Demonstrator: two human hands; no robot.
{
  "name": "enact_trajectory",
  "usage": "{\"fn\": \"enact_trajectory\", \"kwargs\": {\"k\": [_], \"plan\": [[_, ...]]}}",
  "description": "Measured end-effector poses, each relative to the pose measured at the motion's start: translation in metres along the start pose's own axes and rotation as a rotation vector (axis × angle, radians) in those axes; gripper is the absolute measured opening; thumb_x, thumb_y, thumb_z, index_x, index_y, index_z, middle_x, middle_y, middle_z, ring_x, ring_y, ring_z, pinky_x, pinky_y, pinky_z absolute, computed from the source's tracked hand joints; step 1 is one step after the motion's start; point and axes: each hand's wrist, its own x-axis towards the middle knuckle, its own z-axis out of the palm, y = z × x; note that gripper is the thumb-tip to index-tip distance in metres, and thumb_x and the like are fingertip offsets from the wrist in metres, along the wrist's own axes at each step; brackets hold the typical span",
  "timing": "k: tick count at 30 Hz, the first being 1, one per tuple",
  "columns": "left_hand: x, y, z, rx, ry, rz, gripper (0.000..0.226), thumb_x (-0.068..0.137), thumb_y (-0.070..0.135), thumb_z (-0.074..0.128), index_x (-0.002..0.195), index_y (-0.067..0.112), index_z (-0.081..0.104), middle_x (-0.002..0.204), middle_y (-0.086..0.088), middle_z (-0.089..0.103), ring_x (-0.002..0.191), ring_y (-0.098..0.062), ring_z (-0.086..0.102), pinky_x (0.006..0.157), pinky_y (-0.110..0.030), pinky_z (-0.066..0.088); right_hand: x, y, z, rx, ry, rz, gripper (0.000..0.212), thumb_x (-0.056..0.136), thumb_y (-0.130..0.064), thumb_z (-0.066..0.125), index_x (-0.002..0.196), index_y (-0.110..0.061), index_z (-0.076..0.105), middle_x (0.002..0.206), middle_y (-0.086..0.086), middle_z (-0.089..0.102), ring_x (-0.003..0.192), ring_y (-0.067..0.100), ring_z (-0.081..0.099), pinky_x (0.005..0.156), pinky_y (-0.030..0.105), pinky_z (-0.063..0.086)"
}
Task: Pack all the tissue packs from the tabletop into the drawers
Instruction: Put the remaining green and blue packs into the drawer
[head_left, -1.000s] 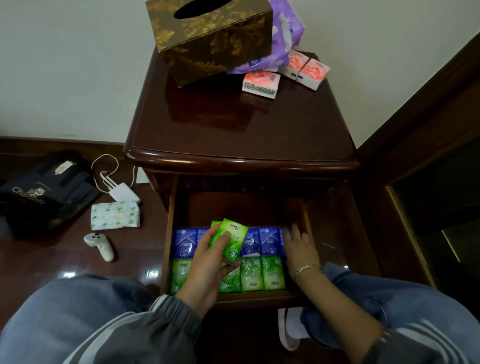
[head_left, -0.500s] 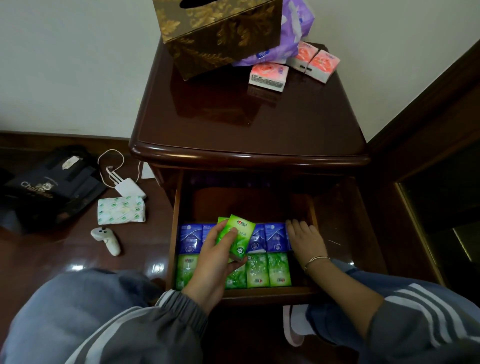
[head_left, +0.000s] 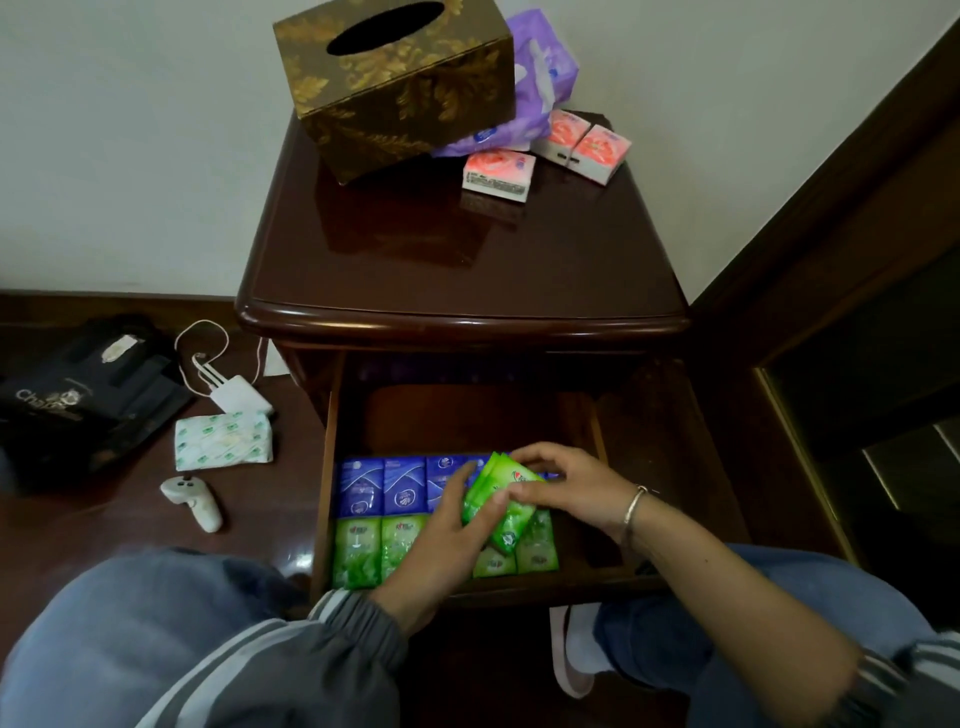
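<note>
The open drawer (head_left: 324, 467) of the dark wooden nightstand (head_left: 467, 280) holds a back row of blue tissue packs (head_left: 382, 486) and a front row of green tissue packs (head_left: 363, 551). Over the right part of the rows, my left hand (head_left: 441, 540) and my right hand (head_left: 571, 488) both grip two green tissue packs (head_left: 496, 501), tilted and held together. On the tabletop at the back right lie three pink tissue packs: one (head_left: 498, 174) in front, two (head_left: 584, 145) side by side behind it. A purple tissue bag (head_left: 540, 78) leans behind them.
A gold-patterned tissue box (head_left: 395, 85) stands at the tabletop's back. On the floor to the left lie a white-green tissue pack (head_left: 223, 439), a white controller (head_left: 195, 501), a charger with cable (head_left: 236, 395) and a black bag (head_left: 78, 395). Dark wooden furniture (head_left: 831, 291) stands right.
My right hand has moved left from the drawer's right side onto the green packs held by my left hand. The packs now sit further right. The view has shifted slightly.
</note>
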Motion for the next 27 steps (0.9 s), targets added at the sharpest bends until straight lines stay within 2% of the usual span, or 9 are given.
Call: {"fn": "enact_trajectory", "kwargs": {"k": [2, 4, 6, 8, 12, 15, 19, 23, 27], "plan": [[-0.001, -0.004, 0.001, 0.089, -0.061, 0.004, 0.053, 0.085, 0.052, 0.055, 0.134, 0.039, 0.037, 0.132, 0.011, 0.051, 0.102, 0.016, 0.055, 0.072, 0.001, 0.041, 0.000, 0.007, -0.013, 0.027, -0.047, 0.002, 0.031, 0.076, -0.023, 0.077, 0.104, -0.032, 0.064, 0.107, -0.004, 0.067, 0.096, 0.007, 0.066, 0.082, 0.020, 0.053], [0.000, -0.010, 0.000, 0.239, -0.114, 0.002, 0.064, 0.085, 0.055, 0.053, 0.142, 0.033, 0.033, 0.140, 0.008, 0.044, 0.121, 0.003, 0.047, 0.096, -0.012, 0.039, -0.001, 0.016, -0.031, -0.063, -0.032, 0.005, 0.034, 0.075, -0.015, 0.078, 0.104, -0.026, 0.064, 0.109, 0.002, 0.067, 0.094, 0.008, 0.065, 0.082, 0.018, 0.052], [0.004, -0.017, -0.003, 0.429, -0.107, 0.011, 0.065, 0.086, 0.057, 0.052, 0.142, 0.029, 0.035, 0.142, 0.005, 0.038, 0.130, -0.007, 0.037, 0.108, -0.024, 0.031, 0.001, 0.028, -0.050, -0.361, 0.044, 0.027, 0.037, 0.074, -0.014, 0.079, 0.106, -0.020, 0.062, 0.109, 0.007, 0.066, 0.091, 0.009, 0.061, 0.080, 0.017, 0.048], [0.009, -0.021, -0.006, 0.498, -0.035, 0.012, 0.054, 0.090, 0.048, 0.053, 0.136, 0.023, 0.044, 0.136, 0.001, 0.043, 0.125, -0.012, 0.044, 0.104, -0.025, 0.035, 0.003, 0.042, -0.059, -0.717, 0.065, 0.063, 0.043, 0.074, -0.022, 0.078, 0.112, -0.018, 0.061, 0.111, 0.004, 0.065, 0.095, 0.011, 0.059, 0.082, 0.019, 0.043], [0.016, -0.022, -0.006, 0.483, -0.006, -0.012, 0.037, 0.093, 0.038, 0.055, 0.124, 0.019, 0.053, 0.118, -0.005, 0.057, 0.104, -0.018, 0.057, 0.092, -0.033, 0.047, 0.012, 0.059, -0.047, -1.004, -0.015, 0.047, 0.048, 0.080, -0.040, 0.067, 0.123, -0.023, 0.052, 0.123, 0.001, 0.061, 0.111, 0.019, 0.057, 0.095, 0.029, 0.039], [0.015, -0.023, -0.005, 0.488, -0.019, 0.001, 0.033, 0.093, 0.035, 0.055, 0.122, 0.018, 0.055, 0.114, -0.004, 0.059, 0.100, -0.017, 0.057, 0.088, -0.030, 0.047, 0.023, 0.067, -0.040, -1.226, -0.049, 0.016, 0.044, 0.084, -0.048, 0.058, 0.121, -0.026, 0.050, 0.121, -0.001, 0.060, 0.119, 0.018, 0.050, 0.114, 0.043, 0.012], [0.014, -0.022, -0.006, 0.510, -0.052, 0.003, 0.036, 0.094, 0.033, 0.053, 0.125, 0.017, 0.053, 0.115, -0.003, 0.057, 0.100, -0.016, 0.057, 0.084, -0.027, 0.045, 0.027, 0.075, -0.045, -1.349, -0.149, 0.047, 0.044, 0.085, -0.051, 0.054, 0.121, -0.027, 0.049, 0.122, 0.002, 0.055, 0.130, 0.016, 0.038, 0.114, 0.052, -0.010], [0.015, -0.020, -0.005, 0.512, -0.060, -0.004, 0.036, 0.095, 0.034, 0.051, 0.127, 0.018, 0.052, 0.116, -0.002, 0.058, 0.100, -0.015, 0.058, 0.082, -0.025, 0.044, 0.026, 0.080, -0.051, -1.443, -0.170, -0.034, 0.049, 0.083, -0.056, 0.053, 0.125, -0.030, 0.051, 0.125, 0.000, 0.054, 0.135, 0.018, 0.028, 0.114, 0.054, -0.010], [0.016, -0.023, -0.004, 0.555, -0.056, -0.006, 0.037, 0.094, 0.034, 0.052, 0.127, 0.017, 0.051, 0.116, -0.003, 0.059, 0.100, -0.016, 0.058, 0.083, -0.026, 0.044, 0.024, 0.086, -0.045, -1.644, -0.100, -0.130, 0.061, 0.080, -0.053, 0.058, 0.136, -0.031, 0.046, 0.128, 0.003, 0.043, 0.126, 0.027, 0.032, 0.114, 0.051, 0.005]]}}
